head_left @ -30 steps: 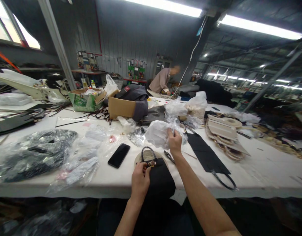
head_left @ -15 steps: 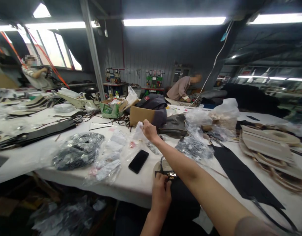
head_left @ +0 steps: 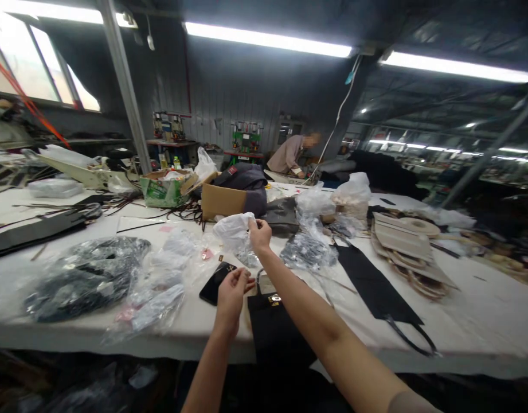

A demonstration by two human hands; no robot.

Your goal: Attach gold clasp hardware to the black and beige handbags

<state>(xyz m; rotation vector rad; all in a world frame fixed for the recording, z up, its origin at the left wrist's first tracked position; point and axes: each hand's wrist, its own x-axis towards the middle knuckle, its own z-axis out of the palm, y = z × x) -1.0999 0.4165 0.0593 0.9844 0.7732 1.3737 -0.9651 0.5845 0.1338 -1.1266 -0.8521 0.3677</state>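
Observation:
My right hand (head_left: 260,234) pinches the edge of a white plastic bag (head_left: 234,228), raised over the middle of the table. My left hand (head_left: 233,293) is closed, its fingertips pressed together beside the black phone (head_left: 210,290). What they hold, if anything, is too small to make out. A small gold-coloured piece (head_left: 221,258) shows by the phone's far edge. Close to me, under my right forearm, lies a black handbag (head_left: 270,327) with a gold clasp (head_left: 274,299) and a thin dark handle. My forearm hides part of it.
Clear bags of dark parts (head_left: 92,275) and of white wrapping (head_left: 160,292) lie left. A cardboard box (head_left: 223,201) and a green box (head_left: 163,190) stand behind. To the right are a black strip-like panel (head_left: 375,281) and stacked beige pieces (head_left: 405,252). A co-worker (head_left: 285,154) bends over farther back.
My left hand has left the black handbag's clasp and moved up and left beside the phone. The white bag in my right hand is spread wider. The view has turned right.

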